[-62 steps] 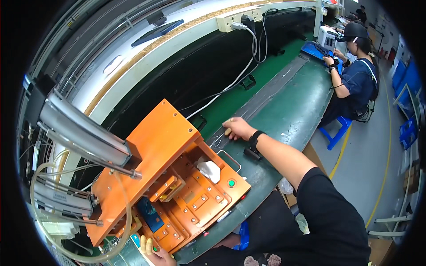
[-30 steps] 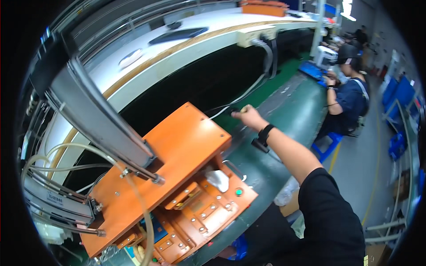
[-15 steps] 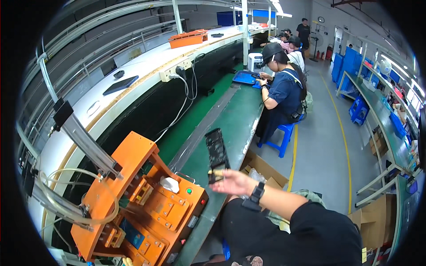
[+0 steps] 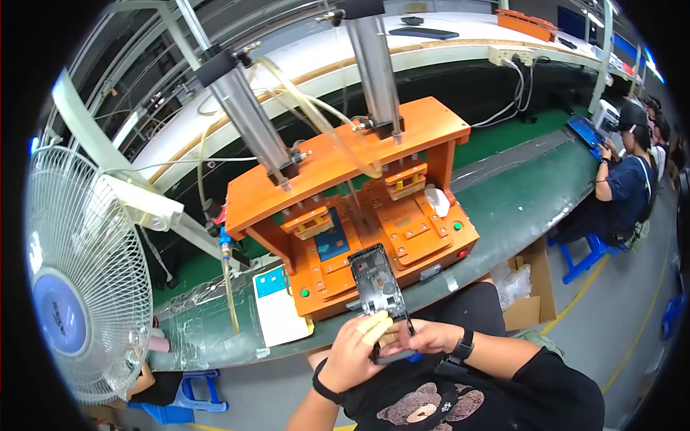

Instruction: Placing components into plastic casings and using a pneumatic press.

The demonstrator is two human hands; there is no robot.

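Both my hands meet round a long black plastic housing, held tilted at the front of an orange two-cylinder press. Its hollow inner side, with ribs and fittings, shows. My left hand, with pale yellow covers on some fingers, grips the housing from the left. At its lower end, my right hand, with a black band on the wrist, closes on the right edge. The fingers partly hide that lower end. Behind the housing, a flat blue piece lies in the press's left fixture.
A large fan stands at the left. White paper with a blue card lies beside the press. On the press's right side sits a white object. A cardboard box stands below the bench edge; a seated person works farther right.
The view has swung left onto the press. My right hand has brought the black housing from the right over to the front of the press, and my left hand now holds it too.
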